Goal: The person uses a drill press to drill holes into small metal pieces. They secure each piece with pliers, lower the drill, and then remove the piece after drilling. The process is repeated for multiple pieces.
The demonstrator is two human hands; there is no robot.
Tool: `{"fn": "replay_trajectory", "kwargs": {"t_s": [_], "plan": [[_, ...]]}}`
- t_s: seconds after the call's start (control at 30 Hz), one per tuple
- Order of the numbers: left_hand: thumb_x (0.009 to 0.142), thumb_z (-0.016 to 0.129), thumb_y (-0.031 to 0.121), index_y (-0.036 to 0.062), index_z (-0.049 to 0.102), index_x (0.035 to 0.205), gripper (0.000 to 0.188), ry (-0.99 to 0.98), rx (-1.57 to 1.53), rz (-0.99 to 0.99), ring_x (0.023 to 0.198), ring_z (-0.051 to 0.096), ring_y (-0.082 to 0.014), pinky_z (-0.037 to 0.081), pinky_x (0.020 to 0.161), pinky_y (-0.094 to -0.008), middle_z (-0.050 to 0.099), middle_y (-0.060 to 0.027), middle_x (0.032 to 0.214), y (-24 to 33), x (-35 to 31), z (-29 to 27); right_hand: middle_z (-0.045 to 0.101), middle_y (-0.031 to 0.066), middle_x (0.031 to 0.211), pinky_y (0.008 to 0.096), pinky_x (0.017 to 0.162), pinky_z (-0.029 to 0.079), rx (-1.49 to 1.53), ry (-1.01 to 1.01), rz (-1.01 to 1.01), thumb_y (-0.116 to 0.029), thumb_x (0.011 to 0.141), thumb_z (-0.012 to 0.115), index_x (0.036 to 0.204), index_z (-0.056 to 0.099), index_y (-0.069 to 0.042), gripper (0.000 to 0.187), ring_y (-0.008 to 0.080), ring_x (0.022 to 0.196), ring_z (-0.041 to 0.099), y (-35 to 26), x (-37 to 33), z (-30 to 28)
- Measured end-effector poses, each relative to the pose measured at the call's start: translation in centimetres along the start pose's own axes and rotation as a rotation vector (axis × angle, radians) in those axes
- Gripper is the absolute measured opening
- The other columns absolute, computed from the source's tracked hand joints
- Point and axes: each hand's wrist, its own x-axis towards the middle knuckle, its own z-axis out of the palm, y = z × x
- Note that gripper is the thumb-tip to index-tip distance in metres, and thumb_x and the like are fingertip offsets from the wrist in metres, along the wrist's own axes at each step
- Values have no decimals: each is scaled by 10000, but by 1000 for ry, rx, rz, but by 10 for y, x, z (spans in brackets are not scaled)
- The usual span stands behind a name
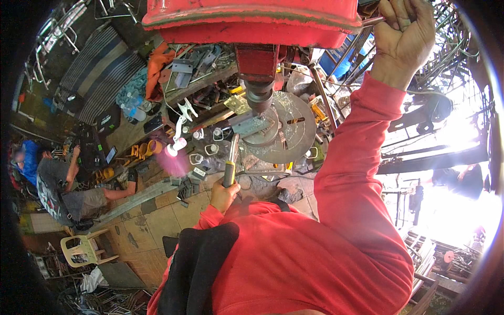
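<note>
A red drill press (252, 29) fills the top middle of the view, its dark chuck (260, 97) pointing down over a round, slotted metal table (302, 142) strewn with bright shavings. Under the chuck lies a flat metal plate (244, 125). My left hand (223, 196) is closed round the yellow-and-black handle of a pair of pliers (229, 172), whose jaws meet the plate's near left end. Raised at the upper right, my right hand (403, 42) has its fingers curled over a metal lever (373, 21) at the press's side. The drill tip is hard to make out.
Several plastic bottles (211, 149) and a white jointed lamp (179, 131) stand left of the round table. A cluttered bench (210, 81) lies behind. At far left a person (60, 181) sits near a pale plastic chair (81, 250). Metal rods crowd the right.
</note>
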Motion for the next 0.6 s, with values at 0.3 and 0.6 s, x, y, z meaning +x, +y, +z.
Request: {"fn": "replay_trajectory", "kwargs": {"t_s": [0.3, 0.6], "plan": [[812, 641, 54, 36, 562, 830, 84, -2, 46, 36, 456, 455, -73, 341, 404, -236, 517, 9, 620, 0, -1, 0, 394, -61, 600, 175, 373, 205, 273, 60, 118, -8, 887, 591, 808, 552, -65, 105, 23, 440, 267, -1, -1, 0], [793, 647, 53, 40, 582, 811, 68, -2, 34, 20, 482, 464, -64, 355, 433, -225, 527, 19, 624, 2, -1, 0, 386, -66, 597, 177, 376, 205, 286, 74, 116, -3, 878, 599, 787, 544, -82, 132, 23, 440, 267, -4, -1, -3]]}}
